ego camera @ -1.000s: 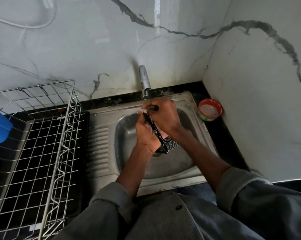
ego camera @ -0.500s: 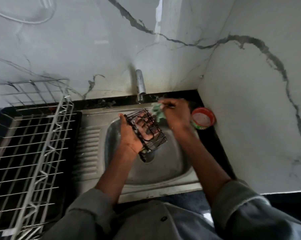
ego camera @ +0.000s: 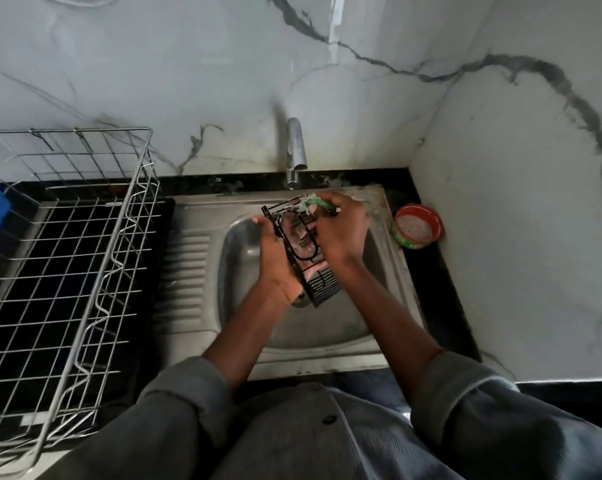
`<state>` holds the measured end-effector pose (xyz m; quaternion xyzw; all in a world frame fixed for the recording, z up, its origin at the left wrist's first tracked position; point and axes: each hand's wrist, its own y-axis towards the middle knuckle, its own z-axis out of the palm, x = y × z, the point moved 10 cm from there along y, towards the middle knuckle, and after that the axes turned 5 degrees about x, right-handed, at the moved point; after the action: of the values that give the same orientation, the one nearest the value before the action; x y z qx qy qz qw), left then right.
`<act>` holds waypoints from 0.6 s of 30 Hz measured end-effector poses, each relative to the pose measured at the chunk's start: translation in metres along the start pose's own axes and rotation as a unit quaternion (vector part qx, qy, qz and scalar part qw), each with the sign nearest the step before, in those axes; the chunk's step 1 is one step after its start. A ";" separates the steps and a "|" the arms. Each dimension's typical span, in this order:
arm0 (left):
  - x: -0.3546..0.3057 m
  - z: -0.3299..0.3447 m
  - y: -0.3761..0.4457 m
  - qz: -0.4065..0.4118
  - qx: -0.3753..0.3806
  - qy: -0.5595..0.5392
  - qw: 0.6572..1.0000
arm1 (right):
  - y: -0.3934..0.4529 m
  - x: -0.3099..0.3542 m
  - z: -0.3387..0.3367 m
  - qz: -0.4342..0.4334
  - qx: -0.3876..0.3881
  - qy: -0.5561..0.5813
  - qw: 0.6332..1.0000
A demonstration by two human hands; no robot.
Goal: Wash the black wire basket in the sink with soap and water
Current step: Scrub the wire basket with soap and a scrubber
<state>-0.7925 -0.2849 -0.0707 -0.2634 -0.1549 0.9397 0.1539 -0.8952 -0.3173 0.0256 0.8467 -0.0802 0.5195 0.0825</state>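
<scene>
While the left hand [ego camera: 275, 261] cradles the black wire basket [ego camera: 301, 251] over the sink [ego camera: 389, 271], the right hand [ego camera: 341, 230] pinching the green scrubber [ego camera: 311, 201] could push the soapy frame loose.

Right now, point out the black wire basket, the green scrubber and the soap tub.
black wire basket [ego camera: 322, 285]: head view, lower slatted end.
green scrubber [ego camera: 314, 201]: head view, part above the right hand's fingers.
soap tub [ego camera: 418, 226]: head view, whitish contents.

no readable text, labels, brands or numbers anywhere in view
</scene>
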 end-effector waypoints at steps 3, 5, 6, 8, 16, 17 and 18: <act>0.000 0.000 -0.006 0.006 0.004 -0.012 1.000 | 0.002 0.002 0.000 0.006 0.001 0.008 1.000; -0.002 0.000 -0.010 -0.001 -0.011 0.009 1.000 | 0.006 0.001 -0.001 0.007 0.004 -0.004 1.000; -0.004 -0.003 -0.008 -0.002 -0.021 0.016 1.000 | 0.005 0.003 0.000 -0.005 0.007 -0.012 1.000; -0.008 -0.004 -0.009 -0.009 -0.022 0.006 1.000 | 0.001 0.011 0.003 -0.048 0.020 -0.031 0.998; -0.032 -0.021 -0.001 0.013 -0.054 -0.044 0.998 | -0.025 0.054 0.015 -0.237 0.093 -0.245 0.936; -0.032 -0.019 -0.001 0.016 -0.050 -0.055 0.997 | -0.029 0.055 0.019 -0.227 0.108 -0.237 0.938; -0.031 -0.016 -0.002 0.021 -0.050 -0.053 0.997 | -0.029 0.057 0.020 -0.206 0.111 -0.218 0.948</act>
<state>-0.7580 -0.2910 -0.0690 -0.2235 -0.2044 0.9464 0.1125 -0.8458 -0.2963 0.0653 0.9411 0.1380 0.2998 0.0736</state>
